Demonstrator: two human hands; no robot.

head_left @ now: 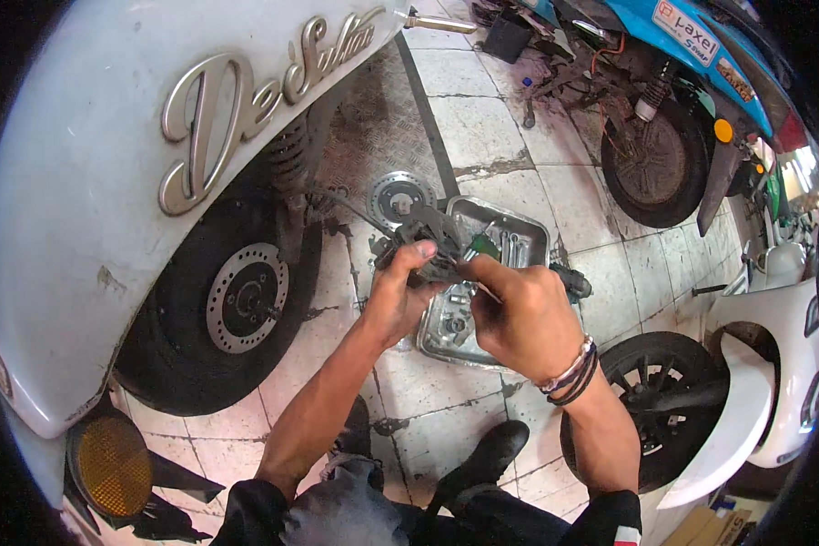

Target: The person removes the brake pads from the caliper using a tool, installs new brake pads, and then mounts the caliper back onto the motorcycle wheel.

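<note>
My left hand (396, 300) is closed around a dark, grimy brake caliper (425, 227), its thumb pressed on the near face. A thin black hose (359, 213) runs from the caliper up and left toward the scooter. Against the caliper's right side, my right hand (530, 314) is closed in a pinch. What its fingers grip is mostly hidden; a thin metal piece shows at them. Just beyond those fingers is a green thing (484, 245). Beneath both hands, a metal tray (543, 224) holds wrenches (513, 246) and small metal parts.
A white scooter body (82, 164) fills the left, above its wheel with a brake disc (213, 311). Another disc (393, 193) lies beyond the tray. A blue motorbike (701, 45) stands far right, a white scooter (764, 364) near right. My shoe (496, 452) is on the tiles.
</note>
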